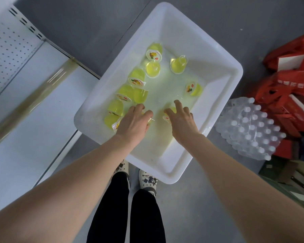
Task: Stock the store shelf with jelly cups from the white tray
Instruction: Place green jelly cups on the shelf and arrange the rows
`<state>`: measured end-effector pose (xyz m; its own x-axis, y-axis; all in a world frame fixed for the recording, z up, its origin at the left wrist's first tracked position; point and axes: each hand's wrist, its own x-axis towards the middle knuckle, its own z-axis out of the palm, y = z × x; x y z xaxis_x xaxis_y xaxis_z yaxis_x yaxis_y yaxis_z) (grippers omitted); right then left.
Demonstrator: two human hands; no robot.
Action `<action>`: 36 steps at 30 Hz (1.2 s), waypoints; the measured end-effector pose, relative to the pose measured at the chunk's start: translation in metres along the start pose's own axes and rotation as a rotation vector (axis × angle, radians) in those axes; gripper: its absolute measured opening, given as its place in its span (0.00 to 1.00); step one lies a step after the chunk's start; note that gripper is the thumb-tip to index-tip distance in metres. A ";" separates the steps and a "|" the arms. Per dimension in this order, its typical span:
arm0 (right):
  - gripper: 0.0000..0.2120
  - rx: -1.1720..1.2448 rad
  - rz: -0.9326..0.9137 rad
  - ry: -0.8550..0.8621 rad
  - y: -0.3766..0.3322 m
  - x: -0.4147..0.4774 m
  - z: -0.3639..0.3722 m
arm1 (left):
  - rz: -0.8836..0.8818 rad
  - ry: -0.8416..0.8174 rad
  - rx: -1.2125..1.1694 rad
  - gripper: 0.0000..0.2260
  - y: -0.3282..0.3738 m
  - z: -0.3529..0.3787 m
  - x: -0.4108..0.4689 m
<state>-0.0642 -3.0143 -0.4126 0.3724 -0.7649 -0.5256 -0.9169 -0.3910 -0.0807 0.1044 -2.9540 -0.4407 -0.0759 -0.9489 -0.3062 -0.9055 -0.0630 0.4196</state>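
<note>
Nearest the camera, two shoes (147, 178) stand just short of the near corner of the white tray (165, 173). Both forearms reach into the tray. The left hand (135, 123) is curled down over a jelly cup (151, 120), of which only the lid rim shows. The right hand (182, 121) pinches a second jelly cup (170, 111) between thumb and fingers. Whether either cup is off the tray floor cannot be determined. Hazards: the cups are smooth and domed, and most lie on their sides, so a shallow grip may let one slip and drop back. A fingertip pressed on a foil lid may puncture or peel it. Turning toward the shelf (16, 120) at left with both hands loaded risks kicking the tray. Count: one tray; nine loose jelly cups (178, 64) beyond and left of the hands, plus one under each hand, eleven in all; none visible on the shelf. To the right: one wrapped pack of bottled water (249, 127) and, farther off, red bags (297, 81), number not determinable.
</note>
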 end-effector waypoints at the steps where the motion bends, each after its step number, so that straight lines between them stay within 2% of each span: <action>1: 0.32 -0.036 -0.022 0.001 0.000 0.002 0.002 | -0.016 -0.015 0.004 0.14 0.001 -0.001 0.001; 3: 0.31 -0.105 -0.062 0.019 -0.001 0.009 0.005 | -0.047 -0.057 0.010 0.15 0.003 -0.001 0.003; 7: 0.23 -0.210 -0.126 0.082 0.005 0.018 0.002 | -0.033 -0.077 -0.015 0.15 0.003 0.003 0.003; 11: 0.19 -0.144 -0.081 0.297 0.011 0.013 -0.011 | 0.018 -0.035 -0.108 0.15 0.004 -0.005 -0.003; 15: 0.24 0.071 -0.086 0.440 0.011 -0.008 -0.043 | -0.053 0.054 -0.193 0.18 0.018 -0.035 -0.017; 21: 0.26 0.257 -0.187 0.530 -0.005 -0.061 -0.113 | -0.119 0.250 -0.342 0.26 0.051 -0.095 -0.067; 30: 0.25 0.189 -0.486 0.607 -0.057 -0.162 -0.208 | -0.352 0.524 -0.386 0.26 0.095 -0.190 -0.204; 36: 0.23 0.131 -0.723 0.718 -0.130 -0.219 -0.258 | -0.509 0.707 -0.440 0.28 0.097 -0.242 -0.316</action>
<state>0.0102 -2.9279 -0.0685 0.8006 -0.5113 0.3124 -0.4317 -0.8538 -0.2908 0.1414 -2.7355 -0.0960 0.6796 -0.7334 -0.0160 -0.5128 -0.4905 0.7046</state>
